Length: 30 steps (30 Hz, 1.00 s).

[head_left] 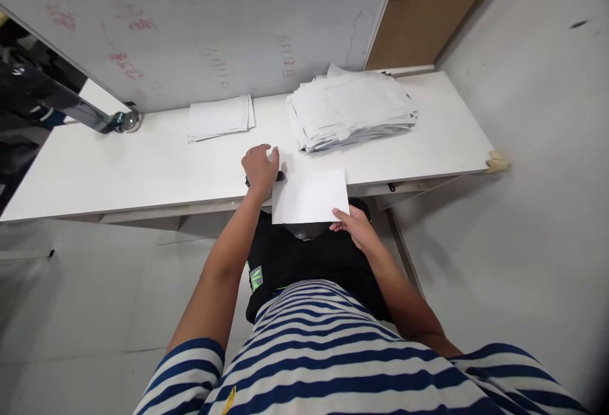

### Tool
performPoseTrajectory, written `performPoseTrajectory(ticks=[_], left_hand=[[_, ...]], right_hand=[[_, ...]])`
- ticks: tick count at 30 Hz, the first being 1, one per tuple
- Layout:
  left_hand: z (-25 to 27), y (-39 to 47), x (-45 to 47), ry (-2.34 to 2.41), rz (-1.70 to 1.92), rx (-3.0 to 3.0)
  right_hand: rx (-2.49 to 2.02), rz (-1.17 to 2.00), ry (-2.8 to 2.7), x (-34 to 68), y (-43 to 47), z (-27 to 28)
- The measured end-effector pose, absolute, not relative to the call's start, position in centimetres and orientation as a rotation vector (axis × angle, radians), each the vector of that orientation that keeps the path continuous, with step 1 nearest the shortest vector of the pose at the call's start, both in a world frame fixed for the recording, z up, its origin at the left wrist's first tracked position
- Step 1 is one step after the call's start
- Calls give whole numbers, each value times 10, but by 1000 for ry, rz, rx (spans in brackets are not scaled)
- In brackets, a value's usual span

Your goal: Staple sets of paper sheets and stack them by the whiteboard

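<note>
My right hand [354, 226] grips the lower right corner of a white paper sheet [309, 196], with the thumb on top and the fingers underneath. The sheet reaches over the front edge of the desk, above my lap. My left hand [260, 166] is over the desk at the sheet's upper left, its fingers bent and the thumb apart from them. Nothing can be made out between them, though the palm side is hidden. A small black object [280, 176] shows beside my left wrist, partly covered; its kind is unclear.
On the white desk [143, 167] lie a thick, uneven paper pile [354, 107] at back right and a thinner paper stack [219, 117] at back left. Behind stands a whiteboard [228, 15] with red writing. A clear bottle [66, 98] lies at far left; a wall [537, 148] is at right.
</note>
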<state>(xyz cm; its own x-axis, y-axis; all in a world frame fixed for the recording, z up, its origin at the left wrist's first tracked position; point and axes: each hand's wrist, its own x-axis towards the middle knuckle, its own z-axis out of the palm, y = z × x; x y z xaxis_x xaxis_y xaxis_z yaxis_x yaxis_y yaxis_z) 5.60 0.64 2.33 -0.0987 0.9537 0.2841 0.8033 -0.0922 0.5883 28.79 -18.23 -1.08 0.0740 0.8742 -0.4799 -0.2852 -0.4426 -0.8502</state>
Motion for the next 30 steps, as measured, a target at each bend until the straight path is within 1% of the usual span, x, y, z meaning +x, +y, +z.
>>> performPoseTrajectory(ticks=[4, 6, 8, 10, 12, 14, 19, 22, 26, 30], left_hand=[[31, 9, 35, 1698, 1316, 1598], [30, 5, 20, 1635, 1408, 1621], [22, -1, 5, 1648, 1332, 1833], [11, -9, -8, 1695, 1119, 2053], [0, -15, -16, 1743, 939, 2167], [-8, -18, -20, 1763, 863, 2210], [-12, -17, -18, 1825, 798, 2228], [-11, -18, -16, 1877, 800, 2204], [-11, -19, -14, 1907, 834, 2162], [-13, -19, -13, 1892, 880, 2151]], right_hand=[[-1369, 1535, -596, 284, -182, -10], [-1379, 1511, -599, 282, -180, -11], [-1389, 1494, -603, 281, -178, -9], [-1396, 1472, -604, 284, -173, -5], [-1394, 1435, -617, 292, -167, 2], [-1393, 1352, -658, 305, -159, 14], [-1329, 996, -797, 339, -150, 45], [-1289, 835, -806, 345, -153, 46], [-1387, 811, -775, 340, -161, 30], [-1346, 812, -724, 337, -163, 24]])
